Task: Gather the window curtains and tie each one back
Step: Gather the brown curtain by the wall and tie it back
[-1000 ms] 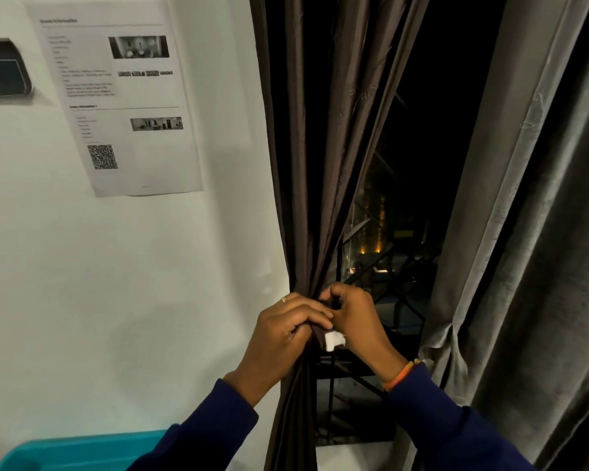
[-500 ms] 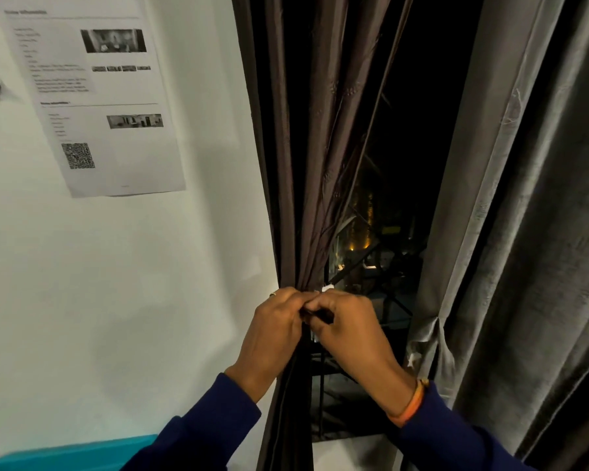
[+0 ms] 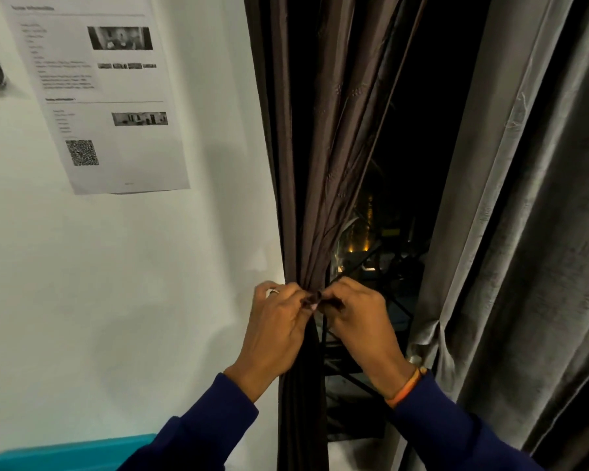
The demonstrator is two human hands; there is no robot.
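Observation:
The brown left curtain [image 3: 320,130] hangs bunched into a narrow bundle beside the wall. My left hand [image 3: 279,321] and my right hand [image 3: 357,317] meet at its pinched waist, each pinching an end of a dark tie-back strap [image 3: 315,299] wrapped around the bundle. A thin dark strand hangs down between my hands. The grey right curtain [image 3: 524,215] hangs at the right, with a small knot of grey fabric [image 3: 429,338] at its inner edge.
A dark window [image 3: 408,164] with night lights and a black metal grille shows between the curtains. A printed sheet [image 3: 109,96] with a QR code is stuck on the white wall. A teal object [image 3: 65,453] sits at bottom left.
My hands have closed together over the tie-back and shifted slightly up the bundle. The white tag seen a second ago under my right hand is out of sight.

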